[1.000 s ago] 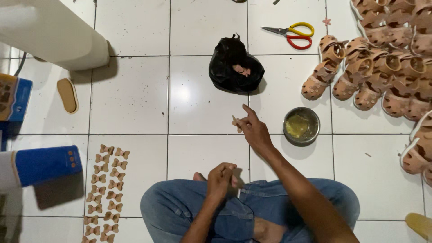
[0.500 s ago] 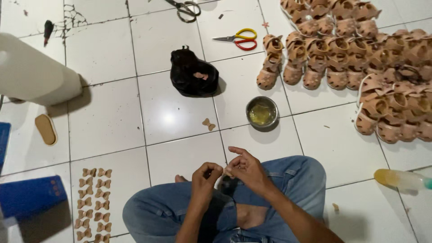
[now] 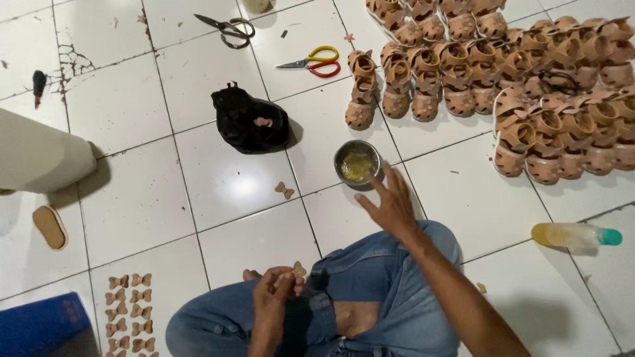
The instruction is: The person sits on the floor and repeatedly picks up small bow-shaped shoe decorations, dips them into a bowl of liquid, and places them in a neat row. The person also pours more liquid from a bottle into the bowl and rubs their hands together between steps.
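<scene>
Near the frame's centre, the right hand (image 3: 391, 203) is now reaching, fingers spread and empty, toward the one round metal bowl of yellowish glue (image 3: 358, 163), having left the lap. Lower down, the left hand (image 3: 274, 299) is pinching one small tan bow-shaped leather piece (image 3: 299, 269). Another bow piece (image 3: 284, 190) is lying on the white tiled floor (image 3: 225, 178); two scissors are lying at the top.

Person sits cross-legged on floor, knees in blue jeans, bare foot showing between legs. Left hand (image 3: 272, 299) held low in front of lap, fingers (image 3: 286, 279) curled inward and pinched together at the tips, wrist bent, forearm coming up from bottom edge. Right hand (image 3: 391, 203) extended forward past the right knee, palm down, fingers spread and loose, nothing gripped. Right forearm runs diagonally from lower right, bare, elbow out of frame.
</scene>
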Demonstrator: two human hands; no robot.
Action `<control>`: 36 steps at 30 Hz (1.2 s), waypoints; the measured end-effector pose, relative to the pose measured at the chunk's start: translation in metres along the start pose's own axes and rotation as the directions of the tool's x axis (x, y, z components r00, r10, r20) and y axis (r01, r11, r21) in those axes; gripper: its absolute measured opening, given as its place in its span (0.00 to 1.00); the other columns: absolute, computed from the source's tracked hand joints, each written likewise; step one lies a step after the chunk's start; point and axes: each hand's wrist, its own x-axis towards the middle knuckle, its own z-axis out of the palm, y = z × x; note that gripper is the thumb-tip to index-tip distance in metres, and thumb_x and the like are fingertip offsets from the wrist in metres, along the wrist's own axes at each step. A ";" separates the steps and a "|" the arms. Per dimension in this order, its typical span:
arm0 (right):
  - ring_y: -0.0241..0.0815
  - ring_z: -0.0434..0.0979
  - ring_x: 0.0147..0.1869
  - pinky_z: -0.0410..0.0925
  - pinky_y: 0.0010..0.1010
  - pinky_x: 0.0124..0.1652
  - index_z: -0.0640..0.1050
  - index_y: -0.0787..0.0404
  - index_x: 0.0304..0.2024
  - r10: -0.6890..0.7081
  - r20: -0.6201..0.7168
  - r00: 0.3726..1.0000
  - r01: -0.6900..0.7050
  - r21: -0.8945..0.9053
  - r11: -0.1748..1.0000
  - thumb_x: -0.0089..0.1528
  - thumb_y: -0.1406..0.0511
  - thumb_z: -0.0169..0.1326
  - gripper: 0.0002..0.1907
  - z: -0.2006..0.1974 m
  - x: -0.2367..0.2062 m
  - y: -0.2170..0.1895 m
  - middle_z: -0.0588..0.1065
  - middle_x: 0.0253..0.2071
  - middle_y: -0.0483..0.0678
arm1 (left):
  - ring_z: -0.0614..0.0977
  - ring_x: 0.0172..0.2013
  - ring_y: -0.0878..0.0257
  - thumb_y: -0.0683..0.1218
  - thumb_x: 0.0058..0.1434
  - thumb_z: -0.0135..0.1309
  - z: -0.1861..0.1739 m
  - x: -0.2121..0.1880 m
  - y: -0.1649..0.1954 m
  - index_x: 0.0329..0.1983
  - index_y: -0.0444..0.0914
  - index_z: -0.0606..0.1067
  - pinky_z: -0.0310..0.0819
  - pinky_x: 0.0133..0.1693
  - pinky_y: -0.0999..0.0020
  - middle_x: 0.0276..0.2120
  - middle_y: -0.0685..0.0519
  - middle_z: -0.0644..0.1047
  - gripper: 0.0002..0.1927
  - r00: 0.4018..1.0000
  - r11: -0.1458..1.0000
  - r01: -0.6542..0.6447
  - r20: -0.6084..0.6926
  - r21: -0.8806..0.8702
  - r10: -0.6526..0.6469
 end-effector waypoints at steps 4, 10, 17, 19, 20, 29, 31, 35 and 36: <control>0.69 0.32 0.80 0.38 0.62 0.70 0.70 0.51 0.67 0.011 0.184 0.983 0.038 -0.261 0.965 0.61 0.37 0.47 0.41 0.004 0.053 0.016 0.39 0.78 0.63 | 0.84 0.31 0.60 0.41 0.61 0.56 -0.013 0.005 -0.009 0.49 0.33 0.76 0.79 0.37 0.68 0.35 0.44 0.83 0.14 0.992 0.996 0.089 -0.092 -0.030 -0.091; 0.68 0.30 0.80 0.31 0.64 0.70 0.66 0.51 0.70 -0.037 0.283 0.958 0.127 -0.308 0.943 0.64 0.35 0.36 0.42 0.022 0.085 0.004 0.37 0.79 0.61 | 0.83 0.34 0.60 0.41 0.64 0.55 -0.018 0.013 -0.012 0.49 0.27 0.79 0.79 0.40 0.67 0.37 0.41 0.84 0.14 0.991 0.986 0.122 -0.041 -0.110 -0.128; 0.65 0.29 0.83 0.30 0.61 0.73 0.77 0.49 0.62 -0.023 0.340 0.940 0.149 -0.350 0.925 0.66 0.36 0.34 0.38 0.033 0.086 0.010 0.37 0.81 0.55 | 0.83 0.35 0.59 0.41 0.63 0.55 -0.017 0.021 -0.013 0.49 0.28 0.78 0.78 0.41 0.67 0.37 0.42 0.84 0.13 0.981 0.982 0.168 -0.080 -0.081 -0.174; 0.67 0.31 0.80 0.30 0.63 0.69 0.78 0.54 0.61 -0.220 0.166 0.961 0.255 -0.242 0.936 0.65 0.35 0.37 0.40 0.036 0.086 0.011 0.40 0.79 0.57 | 0.83 0.35 0.60 0.41 0.64 0.56 -0.018 0.021 -0.014 0.48 0.28 0.78 0.79 0.41 0.67 0.37 0.42 0.84 0.13 0.986 0.984 0.154 -0.043 -0.091 -0.158; 0.66 0.31 0.80 0.30 0.63 0.70 0.78 0.54 0.60 -0.204 0.208 0.957 0.254 -0.248 0.935 0.64 0.36 0.37 0.39 0.037 0.086 0.011 0.40 0.79 0.56 | 0.83 0.34 0.60 0.41 0.64 0.56 -0.019 0.021 -0.014 0.48 0.28 0.78 0.79 0.41 0.67 0.37 0.43 0.84 0.13 0.992 0.988 0.122 -0.025 -0.097 -0.125; 0.62 0.57 0.77 0.57 0.49 0.69 0.73 0.60 0.65 -0.032 -0.088 0.996 0.042 0.122 0.992 0.64 0.57 0.58 0.29 -0.016 0.011 0.038 0.59 0.74 0.61 | 0.82 0.36 0.61 0.43 0.65 0.55 -0.019 0.025 -0.023 0.50 0.28 0.78 0.77 0.43 0.68 0.38 0.46 0.82 0.15 0.997 0.989 0.075 -0.026 -0.124 -0.079; 0.58 0.66 0.73 0.63 0.45 0.65 0.69 0.66 0.68 0.110 -0.197 0.974 -0.068 0.209 0.976 0.65 0.62 0.58 0.31 -0.032 -0.035 0.057 0.66 0.70 0.61 | 0.83 0.38 0.62 0.43 0.65 0.54 -0.015 0.032 -0.026 0.50 0.28 0.78 0.77 0.44 0.68 0.39 0.45 0.83 0.15 0.997 0.993 0.073 -0.002 -0.097 -0.073; 0.45 0.79 0.59 0.72 0.35 0.57 0.70 0.63 0.68 0.553 -0.238 0.799 -0.391 0.494 0.777 0.66 0.63 0.56 0.28 -0.046 -0.118 0.100 0.77 0.59 0.55 | 0.83 0.37 0.59 0.44 0.66 0.54 -0.001 0.054 -0.029 0.50 0.27 0.76 0.77 0.44 0.67 0.39 0.44 0.82 0.15 0.999 0.994 0.051 0.017 -0.100 -0.049; 0.44 0.80 0.57 0.72 0.35 0.56 0.71 0.63 0.67 0.634 -0.233 0.738 -0.456 0.522 0.721 0.66 0.63 0.57 0.27 -0.051 -0.137 0.111 0.78 0.56 0.54 | 0.82 0.37 0.59 0.44 0.67 0.53 0.003 0.060 -0.028 0.50 0.27 0.76 0.76 0.43 0.67 0.39 0.44 0.82 0.15 0.999 0.995 0.052 0.020 -0.080 -0.050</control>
